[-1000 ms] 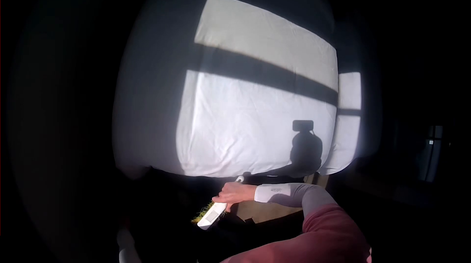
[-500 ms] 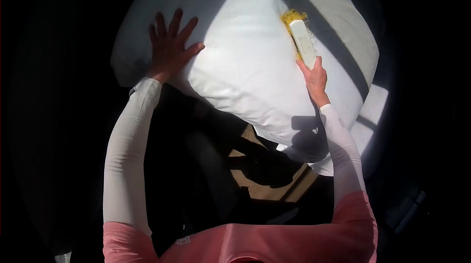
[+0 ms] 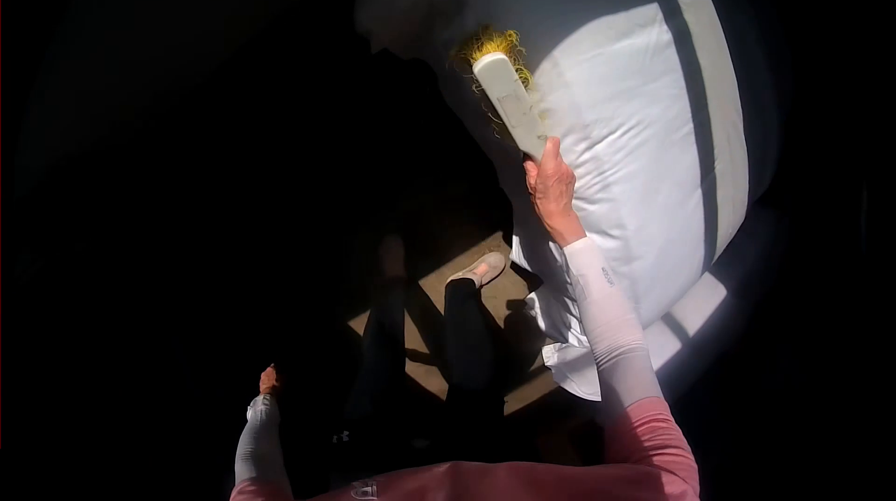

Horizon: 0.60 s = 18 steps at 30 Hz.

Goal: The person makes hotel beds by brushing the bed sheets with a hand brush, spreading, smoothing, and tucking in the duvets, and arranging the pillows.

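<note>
My right hand (image 3: 553, 191) is closed around the handle of a white brush (image 3: 510, 99) with shaggy yellow bristles. The brush is over the shaded left part of white bedding (image 3: 625, 127), its bristly head pointing up and to the left. The bedding is puffy and wrinkled, with bright sun on its right part. At the lower left, my left hand (image 3: 269, 380) hangs away from the bedding, partly in shadow. Its fingers are too dark and small to make out.
Below the bedding, a sunlit brown floor (image 3: 485, 249) shows, with my legs and a light shoe (image 3: 478, 269) on it. A white cloth edge (image 3: 571, 368) hangs low beside my right arm. Deep shadow hides the left side.
My left hand has lifted off the bedding and dropped to the lower left. My right hand has moved left and slightly down with the brush. The view has shifted; the bedding now lies further right.
</note>
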Tool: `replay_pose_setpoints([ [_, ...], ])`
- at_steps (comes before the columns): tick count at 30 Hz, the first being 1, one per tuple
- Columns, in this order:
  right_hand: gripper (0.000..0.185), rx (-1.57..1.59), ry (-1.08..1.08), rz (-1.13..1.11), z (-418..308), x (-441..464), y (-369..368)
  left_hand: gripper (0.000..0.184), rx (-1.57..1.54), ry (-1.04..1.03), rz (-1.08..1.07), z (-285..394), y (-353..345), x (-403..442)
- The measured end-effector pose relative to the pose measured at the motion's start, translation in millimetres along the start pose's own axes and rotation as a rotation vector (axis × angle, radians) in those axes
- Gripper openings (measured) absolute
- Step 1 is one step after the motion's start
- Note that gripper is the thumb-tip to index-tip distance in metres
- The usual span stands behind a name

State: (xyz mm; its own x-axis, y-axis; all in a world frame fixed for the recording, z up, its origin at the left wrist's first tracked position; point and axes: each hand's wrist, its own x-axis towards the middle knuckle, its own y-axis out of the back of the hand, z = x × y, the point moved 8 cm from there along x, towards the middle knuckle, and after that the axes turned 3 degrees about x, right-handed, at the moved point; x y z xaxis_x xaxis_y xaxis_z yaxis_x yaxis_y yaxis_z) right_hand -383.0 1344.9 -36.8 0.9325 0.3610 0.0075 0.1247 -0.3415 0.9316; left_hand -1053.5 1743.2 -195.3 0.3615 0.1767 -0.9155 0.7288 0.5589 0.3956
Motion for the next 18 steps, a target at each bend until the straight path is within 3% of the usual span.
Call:
replay_pose_setpoints([
  [2,0.029,-0.235,-0.251,-0.251,56,-10,-62,0.025,-0.129,-0.065,0.062,-7,-67,-15],
  [3,0.030,-0.304,-0.237,-0.405,65,-43,-96,0.024,-0.147,-0.053,0.090,-17,-79,-30],
  [5,0.031,-0.229,-0.371,-0.665,99,-140,-166,0.022,-0.163,-0.056,0.119,1,-107,-35],
  [7,0.030,-0.244,-0.331,-0.869,82,-239,-204,0.022,-0.352,-0.136,0.167,45,-92,-43],
  [8,0.027,-0.075,-0.164,-0.856,55,-276,-191,0.020,-0.469,-0.077,0.134,59,-80,-37],
  [9,0.026,-0.050,-0.209,-0.997,44,-305,-181,0.020,-0.400,-0.092,0.145,57,-85,-29],
  [10,0.026,-0.142,-0.050,-0.891,33,-298,-141,0.019,-0.316,-0.100,0.161,73,-70,-16],
  [14,0.025,0.018,-0.183,-0.515,49,-266,10,0.012,-0.348,-0.150,0.313,97,-23,-12],
  [16,0.025,0.061,-0.170,0.031,72,-242,84,0.013,-0.198,-0.187,0.371,93,-31,-2],
  [18,0.027,-0.266,-0.477,-0.280,160,-273,69,0.015,-0.240,-0.131,0.312,106,-26,-2],
])
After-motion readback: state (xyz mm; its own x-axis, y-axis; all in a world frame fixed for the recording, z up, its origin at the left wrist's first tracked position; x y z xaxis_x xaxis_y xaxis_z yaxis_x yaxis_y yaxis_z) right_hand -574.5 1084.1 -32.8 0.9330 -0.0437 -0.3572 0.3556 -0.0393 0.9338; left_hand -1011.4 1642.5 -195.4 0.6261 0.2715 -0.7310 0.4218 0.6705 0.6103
